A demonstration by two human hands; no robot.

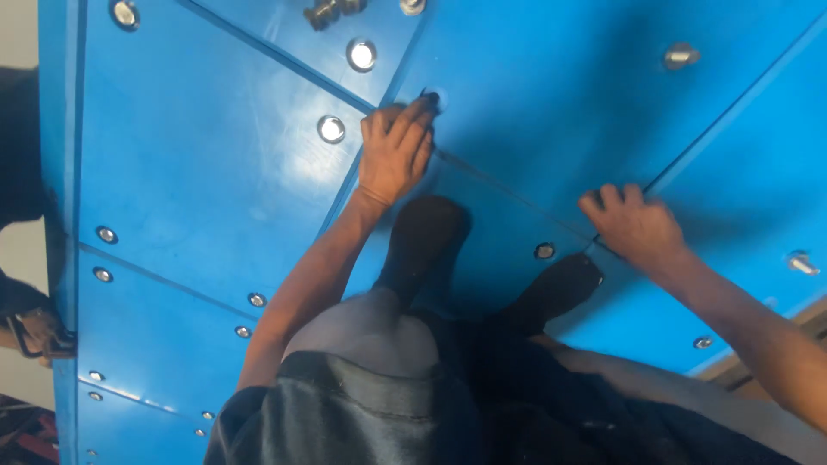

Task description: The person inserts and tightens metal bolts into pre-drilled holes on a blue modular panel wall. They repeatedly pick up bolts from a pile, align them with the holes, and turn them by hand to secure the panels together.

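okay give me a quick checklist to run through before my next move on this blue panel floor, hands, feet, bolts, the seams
1. Left hand on the bolt hole at the seam: ok, fingertips there.
2. Tool in left hand: cannot tell, only something small and dark shows.
3. Right hand braced on the blue panel: ok, resting at a seam.
4. Feet planted on the panel: ok.
5. Nearby bolts seated: cannot tell.
6. Loose hardware at the top edge: not ok, lying unsecured.

Setting: we read this as a workshop or industrial assembly floor. Evidence we record: a large surface of blue plastic panels (198, 181) joined along straight seams (508, 194); rows of round metal bolt heads (331, 129) set into the panels; loose metal fasteners (680, 56) lying on top; a bare pale floor (17, 250) at the left edge.
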